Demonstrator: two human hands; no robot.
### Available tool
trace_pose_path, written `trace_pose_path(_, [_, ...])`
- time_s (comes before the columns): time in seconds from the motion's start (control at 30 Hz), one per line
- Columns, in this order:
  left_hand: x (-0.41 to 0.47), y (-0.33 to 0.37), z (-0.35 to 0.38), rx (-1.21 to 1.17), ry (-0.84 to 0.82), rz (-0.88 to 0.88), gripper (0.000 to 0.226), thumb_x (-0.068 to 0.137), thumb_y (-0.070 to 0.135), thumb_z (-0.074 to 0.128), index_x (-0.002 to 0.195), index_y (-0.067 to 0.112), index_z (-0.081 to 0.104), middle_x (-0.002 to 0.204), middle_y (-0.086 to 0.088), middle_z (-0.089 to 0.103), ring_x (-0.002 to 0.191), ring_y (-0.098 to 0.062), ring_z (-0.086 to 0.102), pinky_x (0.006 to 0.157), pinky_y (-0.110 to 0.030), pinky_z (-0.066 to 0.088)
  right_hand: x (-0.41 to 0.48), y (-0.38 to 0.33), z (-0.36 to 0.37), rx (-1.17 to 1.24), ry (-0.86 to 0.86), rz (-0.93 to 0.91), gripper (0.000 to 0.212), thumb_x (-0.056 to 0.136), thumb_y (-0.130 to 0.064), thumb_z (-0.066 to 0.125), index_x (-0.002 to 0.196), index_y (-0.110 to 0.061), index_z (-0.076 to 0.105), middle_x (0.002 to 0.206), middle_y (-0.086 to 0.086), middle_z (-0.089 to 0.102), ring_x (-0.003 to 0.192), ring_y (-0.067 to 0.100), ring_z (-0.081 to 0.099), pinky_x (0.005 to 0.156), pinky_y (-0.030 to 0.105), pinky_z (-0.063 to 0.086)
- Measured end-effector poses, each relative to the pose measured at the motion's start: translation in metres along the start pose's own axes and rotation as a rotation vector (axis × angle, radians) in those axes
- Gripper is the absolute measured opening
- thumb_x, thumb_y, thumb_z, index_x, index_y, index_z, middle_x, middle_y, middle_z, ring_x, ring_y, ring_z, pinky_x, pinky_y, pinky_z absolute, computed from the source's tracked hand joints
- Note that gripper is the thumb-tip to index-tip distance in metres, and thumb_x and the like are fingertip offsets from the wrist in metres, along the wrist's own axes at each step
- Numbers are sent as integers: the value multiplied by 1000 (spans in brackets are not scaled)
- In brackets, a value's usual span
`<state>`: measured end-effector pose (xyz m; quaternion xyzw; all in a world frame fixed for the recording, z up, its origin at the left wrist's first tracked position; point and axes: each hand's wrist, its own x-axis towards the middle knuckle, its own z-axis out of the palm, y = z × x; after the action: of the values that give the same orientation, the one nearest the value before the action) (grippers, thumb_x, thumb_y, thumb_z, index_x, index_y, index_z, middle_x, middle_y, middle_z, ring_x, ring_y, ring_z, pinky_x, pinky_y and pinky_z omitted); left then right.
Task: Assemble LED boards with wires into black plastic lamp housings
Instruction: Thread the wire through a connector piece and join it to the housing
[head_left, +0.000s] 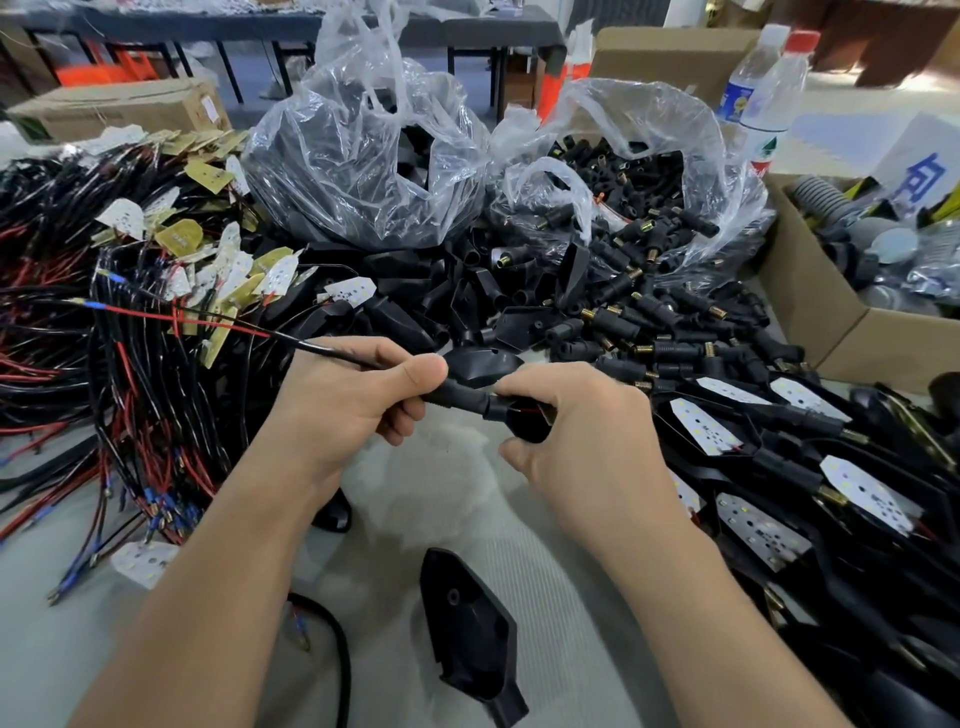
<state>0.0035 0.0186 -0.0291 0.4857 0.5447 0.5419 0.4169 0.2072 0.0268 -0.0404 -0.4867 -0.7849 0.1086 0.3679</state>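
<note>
My left hand (353, 410) is curled tight around the tube-like neck of a black plastic lamp housing (522, 418), thumb pressed on top, while my right hand (576, 436) pinches the housing's wider body; both hold it above the grey table (519, 530). A thin black sheathed cable (324, 350) runs out of my left fist toward the left. A second, flat black housing shell (467, 634) lies on the table between my forearms. To my left sprawls a heap of white and yellow LED boards with red and black wires (156, 249); to my right are black housings fitted with white boards (779, 457). Beyond them are clear plastic bags of black parts (363, 171).
</note>
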Motion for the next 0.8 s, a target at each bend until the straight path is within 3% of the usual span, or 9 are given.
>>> trace_pose_path(0.1, [0,1,2,18,8,40,20,67,33,85,64,15,76,55,-8,65,44,-14,58,42,-21,45,1,3,0,25,-17,50,38,58,-12,88,90,-25,72,95,-13,66,88,8,54,70,28,52])
trace_pose_path(0.2, [-1,3,-1,54,6,104,19,66,30,88,70,14,79,55,-9,66,45,-16,59,44,-22,47,1,3,-5,121,-79,133,42,63,-20,87,100,-37,77,79,-21,69,82,-4,59,72,7,44])
trace_pose_path(0.33, [-1,5,-2,105,62,187,15,65,25,91,74,18,81,55,-9,68,44,-17,61,47,-22,50,1,1,-9,183,-101,172,41,65,-22,88,103,-37,81,79,-24,72,78,-14,61,69,-1,40])
trace_pose_path(0.47, [-2,6,1,153,107,211,17,64,27,92,76,21,82,57,-9,70,46,-17,64,50,-21,53,2,0,-13,212,-119,172,41,67,-20,87,105,-35,82,91,-19,77,88,-4,67,77,4,47])
trace_pose_path(0.6, [-4,8,2,73,44,174,15,65,25,89,78,19,83,60,-9,71,50,-13,65,52,-19,52,1,-1,-16,210,-111,153,40,68,-16,87,103,-34,82,93,-19,78,91,1,68,83,11,49])
trace_pose_path(0.8, [-6,7,9,-21,106,105,8,63,28,85,70,24,82,59,-5,71,50,-13,65,51,-20,52,2,-1,-18,270,-142,201,38,71,-23,87,106,-37,81,81,-16,76,72,2,67,71,13,52])
